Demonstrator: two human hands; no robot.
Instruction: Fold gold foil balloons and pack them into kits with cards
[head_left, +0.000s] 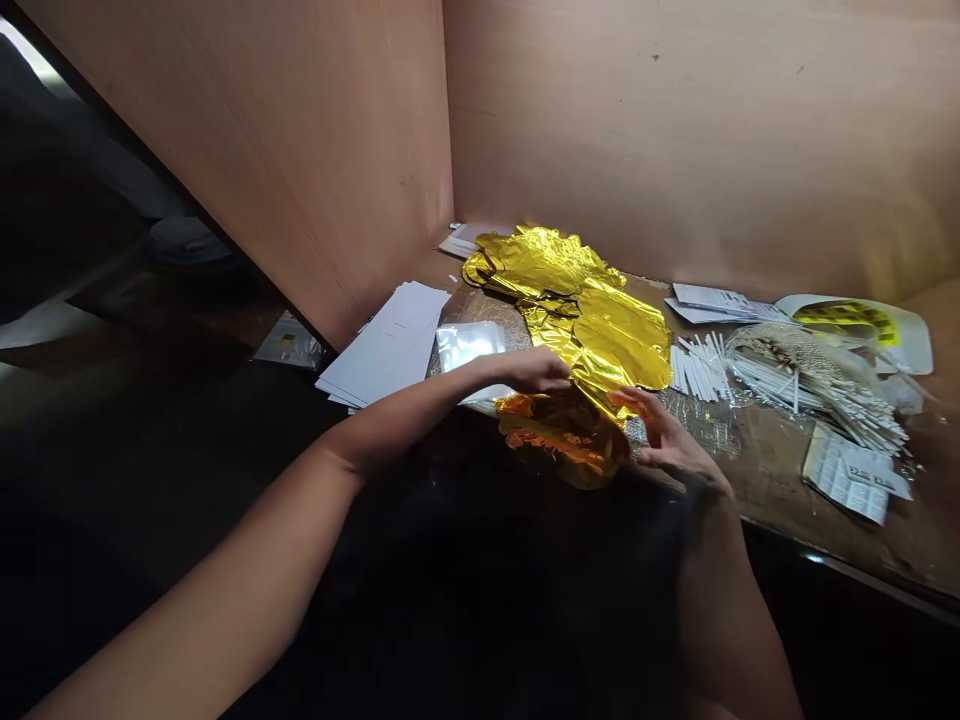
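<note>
The left hand (536, 370) lay with its fingers together on the edge of a crumpled gold foil balloon (592, 340), though whether it gripped could not be told. The right hand (664, 440) stood open, fingers spread wide, fingertips against the foil. The balloon spread across a wooden tabletop (780, 480), with a clear plastic packet (469, 345) and white cards (386, 345) just left, white paper sticks (697, 368) right, and a wooden partition (675, 120) behind.

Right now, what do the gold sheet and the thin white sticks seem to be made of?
The gold sheet looks like metallised plastic foil: mirror-bright, crinkled, with sharp creases. The thin white sticks seem to be paper or plastic, with a smooth matte surface; this view cannot settle which.
</note>
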